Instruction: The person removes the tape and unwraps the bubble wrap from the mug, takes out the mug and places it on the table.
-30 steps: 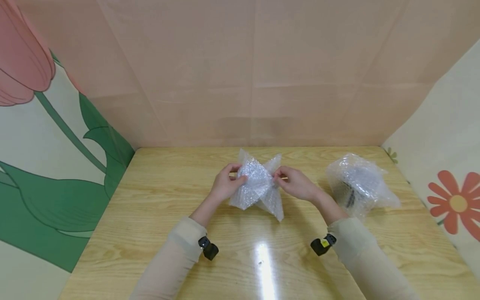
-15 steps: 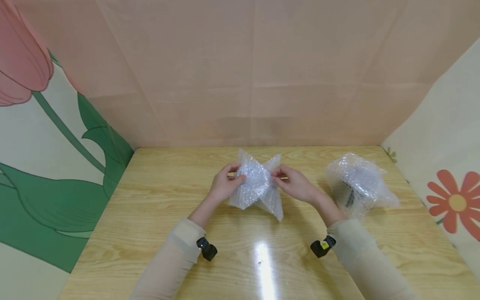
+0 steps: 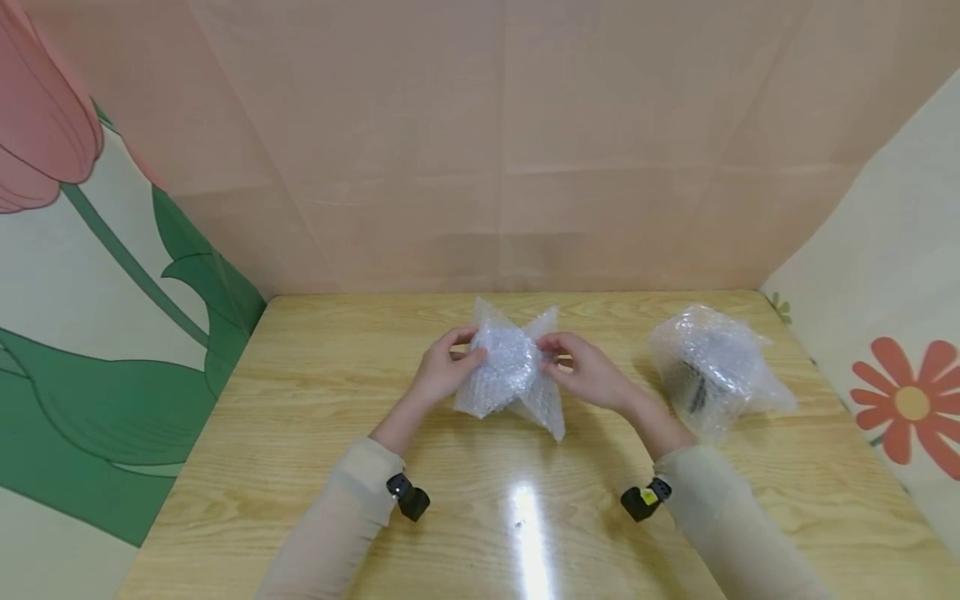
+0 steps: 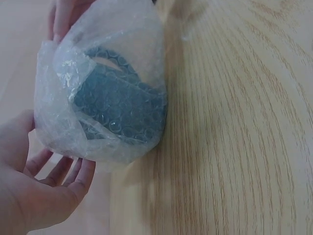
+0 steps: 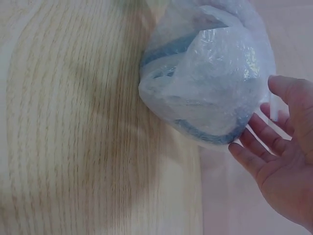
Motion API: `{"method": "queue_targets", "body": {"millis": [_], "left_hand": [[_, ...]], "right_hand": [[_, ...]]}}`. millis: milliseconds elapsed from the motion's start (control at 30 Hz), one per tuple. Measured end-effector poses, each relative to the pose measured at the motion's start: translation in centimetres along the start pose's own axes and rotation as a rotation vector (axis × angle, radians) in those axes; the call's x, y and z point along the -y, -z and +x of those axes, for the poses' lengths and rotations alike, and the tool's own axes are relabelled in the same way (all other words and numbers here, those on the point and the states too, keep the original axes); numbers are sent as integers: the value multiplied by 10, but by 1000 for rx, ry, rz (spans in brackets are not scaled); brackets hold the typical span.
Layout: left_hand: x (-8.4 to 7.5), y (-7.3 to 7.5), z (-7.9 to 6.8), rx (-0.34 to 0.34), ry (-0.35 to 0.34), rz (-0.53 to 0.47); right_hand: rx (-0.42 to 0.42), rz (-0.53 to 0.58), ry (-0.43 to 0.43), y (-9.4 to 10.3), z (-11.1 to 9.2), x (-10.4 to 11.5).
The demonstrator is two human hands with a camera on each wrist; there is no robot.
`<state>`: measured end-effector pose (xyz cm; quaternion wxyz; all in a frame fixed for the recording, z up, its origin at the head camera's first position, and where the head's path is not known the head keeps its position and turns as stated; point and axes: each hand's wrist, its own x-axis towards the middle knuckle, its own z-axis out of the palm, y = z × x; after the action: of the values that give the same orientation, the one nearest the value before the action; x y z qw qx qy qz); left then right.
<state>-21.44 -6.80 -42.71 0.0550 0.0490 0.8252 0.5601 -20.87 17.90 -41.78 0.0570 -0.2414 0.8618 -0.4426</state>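
A bundle of clear bubble wrap (image 3: 508, 367) stands mid-table, its corners sticking out like points. Through the wrap in the left wrist view shows a blue-grey object (image 4: 117, 103) with a curved loop, perhaps a mug; its kind is blurred by the bubbles. My left hand (image 3: 442, 367) holds the bundle's left side, thumb in front and fingers behind. On the opposite side my right hand (image 3: 588, 371) holds the wrap between thumb and spread fingers. The right wrist view shows these fingertips (image 5: 237, 147) against the bundle's edge.
A second bubble-wrapped bundle (image 3: 716, 367) with dark marks inside lies to the right on the wooden table (image 3: 337, 350). A pinkish cloth backdrop (image 3: 495, 167) rises behind the table, with flower-printed panels at both sides.
My right thumb and fingers have parted from a tight pinch to a wider hold. The folded wrap at the bundle's middle has shifted slightly. My left hand keeps its hold.
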Motion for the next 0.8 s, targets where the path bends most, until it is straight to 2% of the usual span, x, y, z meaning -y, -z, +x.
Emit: {"method": "queue_targets", "body": {"millis": [200,300,433,467,800], "left_hand": [[2,2,0,-4,-6,-21],[-2,6,-3,9,-3,-27],[-1,8,-3,11,-6,-38],[4,7,-1,1,-13,-40],[4,10,-2,-32,-14,-73]], "right_hand": [[-54,-78,53,-5,-3,1],[-83,-106,64,-8,-4,1],[-112,-125,84,-11,-3,-1],[-115,-126,88,-12,-3,-1],[-155,-144,124,-17,-4,1]]}}
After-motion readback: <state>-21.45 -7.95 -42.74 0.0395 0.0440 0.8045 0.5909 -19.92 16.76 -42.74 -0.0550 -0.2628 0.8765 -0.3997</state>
